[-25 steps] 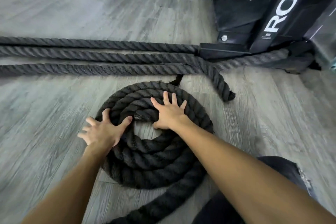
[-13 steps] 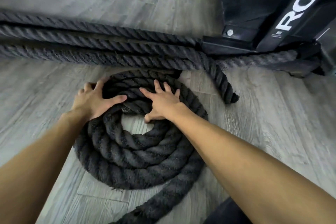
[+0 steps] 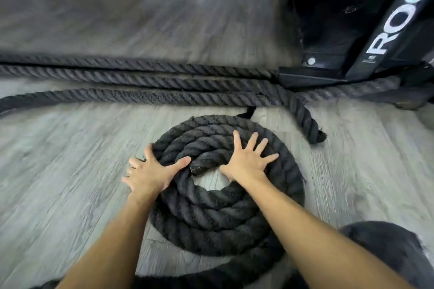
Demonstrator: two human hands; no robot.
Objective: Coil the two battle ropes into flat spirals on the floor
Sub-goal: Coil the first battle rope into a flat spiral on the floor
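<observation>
A gym: black steel rack, thick battle ropes, grey plank floor.

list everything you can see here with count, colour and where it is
coiled black battle rope: one flat spiral, black, centre of the floor, its tail running off along the bottom edge
straight dark grey rope lengths: three side by side, dark grey, across the floor behind the coil
loose rope end: one, dark grey, right of the coil, curling toward the camera
black metal rig base with white lettering: one, black, top right
grey wood-look floor: grey planks, under everything
knee in dark trousers: one, bottom right
left hand: spread flat on the coil's left edge
right hand: spread flat on the coil's upper right
</observation>
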